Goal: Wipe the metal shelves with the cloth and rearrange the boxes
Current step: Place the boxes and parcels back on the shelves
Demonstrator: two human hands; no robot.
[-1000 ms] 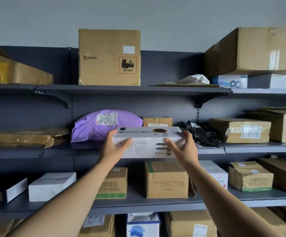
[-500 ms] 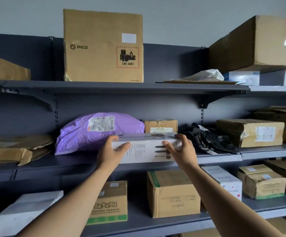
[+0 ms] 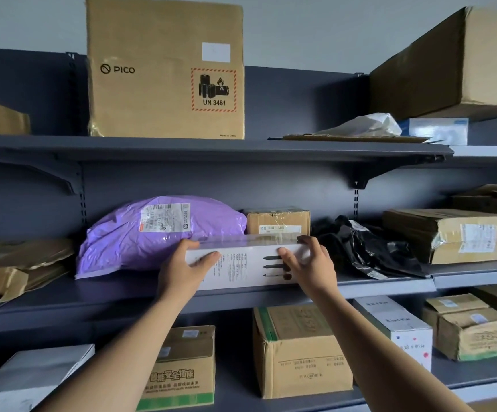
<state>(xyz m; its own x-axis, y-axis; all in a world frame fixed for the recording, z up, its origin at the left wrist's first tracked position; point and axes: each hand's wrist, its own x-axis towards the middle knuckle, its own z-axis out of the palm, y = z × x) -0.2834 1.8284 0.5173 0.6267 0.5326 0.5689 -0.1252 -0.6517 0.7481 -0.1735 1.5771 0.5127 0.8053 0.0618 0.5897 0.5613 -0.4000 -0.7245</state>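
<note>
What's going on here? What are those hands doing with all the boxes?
A person grips a white box, left hand on one end and right hand on the other, at the front of the middle shelf. A purple bag and a small brown box sit right behind it. No cloth shows, so this looks like rearranging, not wiping.

White box (image 3: 241, 267); purple parcel (image 3: 140, 236); dark grey shelf (image 3: 92, 295).
</note>
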